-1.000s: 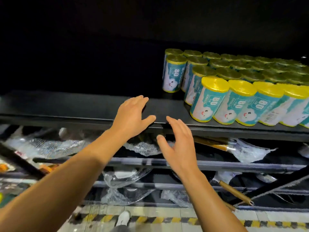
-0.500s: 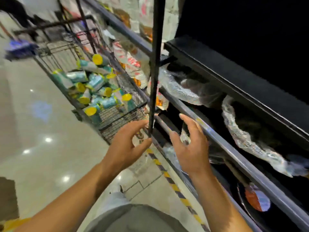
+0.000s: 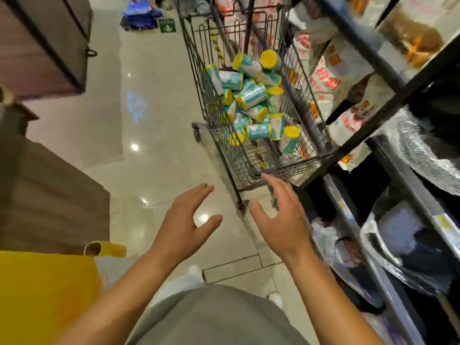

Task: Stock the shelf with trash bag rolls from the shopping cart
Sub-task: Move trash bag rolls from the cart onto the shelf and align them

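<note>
Legible text: red Chinese characters, approx. "停剩", on white packaged goods (image 3: 331, 75) hung on rack, right of cart. Green floor sign (image 3: 167, 25) w/ white pictogram, wording too small to read. Trash bag rolls (image 3: 251, 95): label print blurred, unreadable.

A glossy beige tiled floor (image 3: 154, 135) ran down the aisle, dotted with bright reflections of ceiling lights and one pale blue patch. Along the right edge stood dark metal shelving (image 3: 373, 150) packed with white printed sacks (image 3: 333, 70) above and plastic-wrapped goods (image 3: 423, 158) lower down. Brown cardboard boxes (image 3: 49, 190) lined the left side, with a yellow sheet (image 3: 42, 295) at the lower left corner. Blue packages (image 3: 142, 16) lay on the floor at the far end.
</note>
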Tool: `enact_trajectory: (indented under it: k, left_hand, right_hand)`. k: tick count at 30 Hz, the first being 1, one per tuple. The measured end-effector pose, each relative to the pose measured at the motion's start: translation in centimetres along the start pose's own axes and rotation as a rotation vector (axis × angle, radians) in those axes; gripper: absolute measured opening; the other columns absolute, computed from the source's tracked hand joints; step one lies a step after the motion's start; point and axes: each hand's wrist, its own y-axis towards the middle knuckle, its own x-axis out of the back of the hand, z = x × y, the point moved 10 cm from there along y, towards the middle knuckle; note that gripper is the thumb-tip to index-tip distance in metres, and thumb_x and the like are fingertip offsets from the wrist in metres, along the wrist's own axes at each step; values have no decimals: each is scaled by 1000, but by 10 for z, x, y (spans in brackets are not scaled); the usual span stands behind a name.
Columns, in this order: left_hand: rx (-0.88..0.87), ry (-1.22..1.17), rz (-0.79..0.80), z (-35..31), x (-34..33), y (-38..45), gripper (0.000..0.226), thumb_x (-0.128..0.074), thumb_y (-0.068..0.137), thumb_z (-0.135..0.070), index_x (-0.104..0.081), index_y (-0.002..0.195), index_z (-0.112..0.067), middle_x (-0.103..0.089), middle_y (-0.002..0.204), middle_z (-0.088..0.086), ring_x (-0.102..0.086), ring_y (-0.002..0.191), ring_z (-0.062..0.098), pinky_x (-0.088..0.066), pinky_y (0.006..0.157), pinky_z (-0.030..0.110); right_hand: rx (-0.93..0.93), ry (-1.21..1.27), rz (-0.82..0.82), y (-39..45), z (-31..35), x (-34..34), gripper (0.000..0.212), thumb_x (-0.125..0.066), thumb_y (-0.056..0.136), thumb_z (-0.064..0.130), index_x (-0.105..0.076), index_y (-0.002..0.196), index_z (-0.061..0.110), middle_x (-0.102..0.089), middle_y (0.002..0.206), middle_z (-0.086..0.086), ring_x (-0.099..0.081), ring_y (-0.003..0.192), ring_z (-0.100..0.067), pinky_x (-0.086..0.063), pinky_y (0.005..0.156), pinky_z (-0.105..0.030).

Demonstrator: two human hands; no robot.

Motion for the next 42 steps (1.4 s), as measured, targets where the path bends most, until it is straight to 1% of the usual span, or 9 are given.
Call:
enact_trajectory:
  k: [5, 9, 18, 23, 27, 33, 39, 41, 42]
  left_hand:
    - [-36, 75, 92, 28, 24, 45, 71, -57, 82, -52, -43, 148, -27, -38, 155, -6, -32, 143, 13, -20, 112, 21]
    - [-87, 112, 169, 29, 23, 94, 72, -58, 82, -50, -45, 147, -24, -40, 155, 0, -34, 142, 18, -20, 111, 22]
    - [-204, 178, 306, 8, -22, 230, 69, -60, 83, -47, -48, 145, -20, -46, 151, 3, -40, 139, 22, -24, 111, 26]
    - [-241, 203, 324, -15, -33, 307, 67, -62, 83, -43, -50, 143, -17, -52, 146, 5, -46, 134, 24, -30, 108, 29]
    - [-292, 218, 343, -25, -49, 361, 64, -65, 83, -39, -54, 140, -11, -57, 141, 7, -49, 128, 24, -27, 103, 20]
    - [-252, 278, 550, 1, -112, 435, 73, -61, 80, -45, -51, 142, -8, -54, 143, 13, -47, 134, 31, -33, 112, 41]
    - [-289, 459, 823, 64, -198, 499, 92, -48, 70, -63, -51, 138, -1, -60, 130, 24, -57, 119, 40, -43, 101, 43]
    - [-276, 546, 948, 88, -226, 510, 99, -51, 66, -68, -45, 144, -7, -57, 133, 23, -56, 119, 41, -46, 100, 45]
    - [-244, 594, 1014, 100, -238, 512, 100, -57, 67, -68, -40, 148, -11, -52, 140, 21, -53, 124, 40, -44, 102, 44]
  right_hand:
    - [-104, -25, 7, 17, -13, -46, 58, -67, 92, 33, -48, 146, 25, -48, 149, 5, -39, 139, -10, -32, 116, -31]
    - [-219, -29, -16, 27, -32, -57, 57, -67, 93, 31, -46, 146, 31, -43, 145, 16, -32, 131, 6, -18, 103, 0]
    - [-406, 20, -76, 119, -80, -64, 57, -64, 94, 34, -46, 147, 25, -46, 151, 3, -38, 140, -15, -34, 115, -33]
    - [-443, 60, -83, 192, -93, -53, 58, -67, 92, 32, -47, 146, 23, -46, 150, 2, -40, 139, -16, -28, 107, -22]
    - [-487, 80, -112, 236, -103, -36, 57, -68, 91, 33, -50, 144, 22, -50, 144, -2, -46, 132, -18, -35, 106, -26]
    - [-613, 16, -137, 294, -135, -24, 65, -65, 84, 38, -50, 144, 16, -52, 144, -9, -48, 131, -24, -40, 108, -39]
    - [-801, 22, -162, 330, -195, -41, 66, -68, 92, 38, -42, 149, 20, -42, 153, -8, -35, 142, -24, -29, 114, -33]
    - [-897, 71, -199, 338, -215, -53, 69, -69, 91, 42, -39, 151, 26, -39, 154, -5, -35, 142, -22, -31, 118, -39]
    - [-940, 77, -205, 342, -224, -61, 71, -69, 91, 42, -38, 152, 26, -39, 155, -4, -35, 143, -21, -30, 118, -35]
